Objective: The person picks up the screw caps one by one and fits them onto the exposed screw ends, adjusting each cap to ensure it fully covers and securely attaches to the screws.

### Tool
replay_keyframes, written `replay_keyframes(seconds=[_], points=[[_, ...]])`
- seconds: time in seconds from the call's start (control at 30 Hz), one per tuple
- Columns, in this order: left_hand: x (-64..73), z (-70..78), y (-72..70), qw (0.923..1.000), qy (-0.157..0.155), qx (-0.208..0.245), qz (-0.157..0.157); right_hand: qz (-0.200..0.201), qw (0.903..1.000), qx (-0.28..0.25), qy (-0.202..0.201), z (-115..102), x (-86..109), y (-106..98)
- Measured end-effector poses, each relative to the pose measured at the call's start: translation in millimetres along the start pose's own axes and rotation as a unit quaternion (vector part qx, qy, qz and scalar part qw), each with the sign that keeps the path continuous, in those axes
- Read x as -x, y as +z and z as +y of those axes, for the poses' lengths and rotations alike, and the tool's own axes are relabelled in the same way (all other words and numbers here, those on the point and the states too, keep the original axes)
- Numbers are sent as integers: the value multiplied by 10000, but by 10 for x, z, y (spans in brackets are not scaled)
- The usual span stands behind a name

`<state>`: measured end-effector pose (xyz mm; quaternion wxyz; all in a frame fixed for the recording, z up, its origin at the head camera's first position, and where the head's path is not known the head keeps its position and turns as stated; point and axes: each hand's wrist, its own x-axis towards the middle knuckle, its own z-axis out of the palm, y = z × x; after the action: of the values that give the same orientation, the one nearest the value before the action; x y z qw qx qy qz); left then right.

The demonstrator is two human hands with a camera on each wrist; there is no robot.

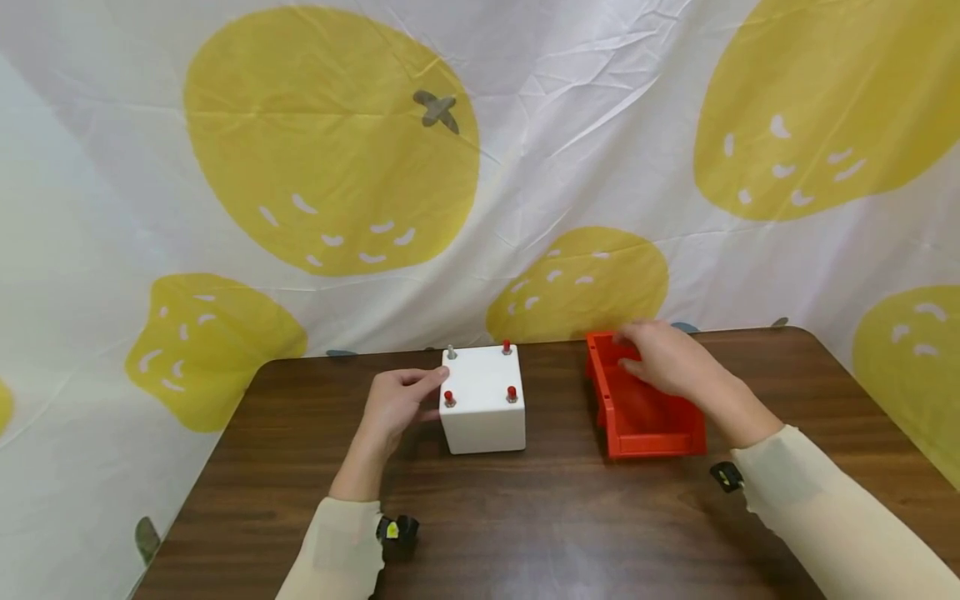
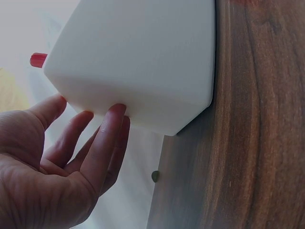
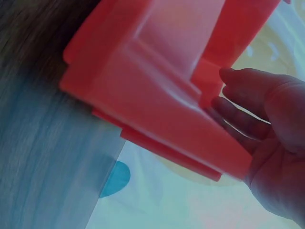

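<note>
A white box [image 1: 483, 429] stands on the table, with a small post at each top corner. Three posts carry red caps [image 1: 512, 393], while the back-left post [image 1: 452, 353] is bare metal. My left hand [image 1: 393, 404] rests on the box's left side, thumb at the top edge and fingertips [image 2: 113, 114] touching the side wall. My right hand [image 1: 667, 358] reaches over the right side of a red open-front bin [image 1: 652, 445], fingers lowered inside it. The bin wall hides part of these fingers in the right wrist view, and no held thing shows.
The dark wood table [image 1: 555, 533] ends just behind the box and bin. A white cloth [image 1: 525, 167] with yellow fruit shapes hangs along its back and sides. Tabletop separates the box from the bin. Each wrist wears a small black camera [image 1: 726, 477].
</note>
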<state>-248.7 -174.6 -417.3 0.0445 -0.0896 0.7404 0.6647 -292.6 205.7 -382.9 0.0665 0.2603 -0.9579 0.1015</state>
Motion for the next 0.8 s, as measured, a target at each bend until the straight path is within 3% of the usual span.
replay_keyframes(seconds=[0.8], points=[[7, 13, 11, 9999, -66, 104, -43, -461, 9912, 1240, 26, 34, 11, 186]])
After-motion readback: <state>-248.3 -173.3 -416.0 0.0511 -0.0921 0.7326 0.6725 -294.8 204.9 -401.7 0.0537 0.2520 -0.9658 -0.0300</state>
